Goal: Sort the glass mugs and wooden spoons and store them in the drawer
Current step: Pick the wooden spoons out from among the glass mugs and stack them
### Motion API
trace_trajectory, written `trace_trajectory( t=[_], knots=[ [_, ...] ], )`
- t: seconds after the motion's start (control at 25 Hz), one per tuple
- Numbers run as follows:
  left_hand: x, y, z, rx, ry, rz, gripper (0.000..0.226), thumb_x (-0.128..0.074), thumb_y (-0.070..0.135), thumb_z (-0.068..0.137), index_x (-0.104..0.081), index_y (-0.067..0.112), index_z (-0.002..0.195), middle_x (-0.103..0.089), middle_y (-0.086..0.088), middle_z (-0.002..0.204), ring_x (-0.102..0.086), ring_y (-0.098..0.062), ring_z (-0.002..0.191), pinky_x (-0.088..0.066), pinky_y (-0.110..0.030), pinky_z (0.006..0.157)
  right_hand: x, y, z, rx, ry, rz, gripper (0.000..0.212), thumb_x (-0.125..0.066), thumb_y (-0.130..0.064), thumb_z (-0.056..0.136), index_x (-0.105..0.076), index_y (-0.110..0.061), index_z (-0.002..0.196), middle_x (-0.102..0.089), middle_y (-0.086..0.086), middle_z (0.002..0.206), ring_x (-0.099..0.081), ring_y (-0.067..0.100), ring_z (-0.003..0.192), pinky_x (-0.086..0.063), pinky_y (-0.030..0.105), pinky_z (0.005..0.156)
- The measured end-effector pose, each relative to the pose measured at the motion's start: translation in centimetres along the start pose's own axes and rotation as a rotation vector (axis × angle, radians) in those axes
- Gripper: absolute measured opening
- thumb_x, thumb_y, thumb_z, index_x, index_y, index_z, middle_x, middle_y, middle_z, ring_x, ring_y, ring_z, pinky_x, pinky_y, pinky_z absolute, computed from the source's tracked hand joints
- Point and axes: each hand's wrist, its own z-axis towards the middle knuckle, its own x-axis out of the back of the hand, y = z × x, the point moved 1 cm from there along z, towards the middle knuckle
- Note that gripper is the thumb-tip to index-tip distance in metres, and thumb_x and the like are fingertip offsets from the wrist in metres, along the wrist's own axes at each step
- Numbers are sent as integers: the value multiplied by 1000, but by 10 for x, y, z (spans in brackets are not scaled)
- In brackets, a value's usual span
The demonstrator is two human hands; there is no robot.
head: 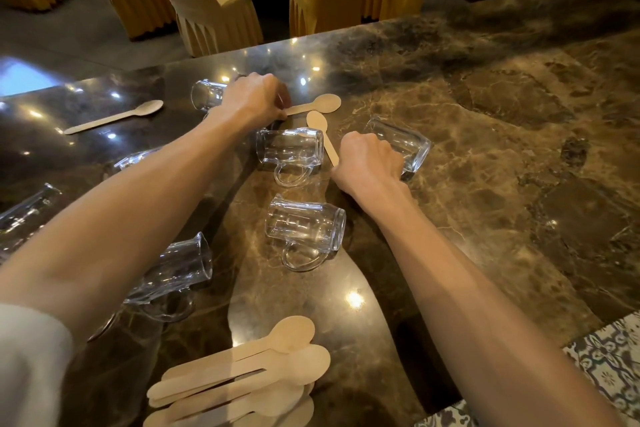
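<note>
Surface (485,115): glossy brown veined marble. Chairs (221,4): pleated yellow covers, past far edge. Clear handled glass mugs, all on their sides: left mug (176,271) under L forearm, near mug (304,229), mid mug (287,149), right mug (405,142), far mug (207,94) partly hidden by L wrist. Spoon stack (249,378): flat pale wood, near edge. L hand (252,97) curled, pinches far spoon (318,104) by handle. R hand (367,160) fisted against right mug; mid spoon (323,136) handle meets its thumb side, grip can't be told. Lone spoon (114,117) lies far left.
</note>
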Motion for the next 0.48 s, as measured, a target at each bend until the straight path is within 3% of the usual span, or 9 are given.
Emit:
trace_trajectory(
  t=[0.16, 0.36, 0.48],
  knots=[
    [0, 2, -4, 7, 48, -49, 16, -66, 20, 85, -69, 20, 102, -70, -4, 101, -63, -20, 90, -47, -35, 81, 1, -2, 3, -30, -58, 19, 21, -58, -14, 85, -58, -10, 106, -63, 12, 107, -60, 33, 101, -35, 37, 65],
    [4, 6, -5, 6, 57, -83, 16, -64, 20, 87, -69, 20, 102, -71, -3, 101, -63, -18, 86, -48, -38, 89, 3, -3, 2, -39, -47, 51, 23, -58, -16, 85, -58, -10, 107, -63, 11, 105, -60, 33, 99, -35, 37, 64],
    [4, 7, -7, 1, 61, -120, 16, -63, 21, 88, -69, 18, 103, -70, -4, 103, -60, -14, 83, -46, -33, 82, 3, -3, 0, -36, -53, 73, 24, -59, -20, 84, -59, -10, 106, -63, 11, 103, -60, 33, 97, -35, 36, 63]
  ],
)
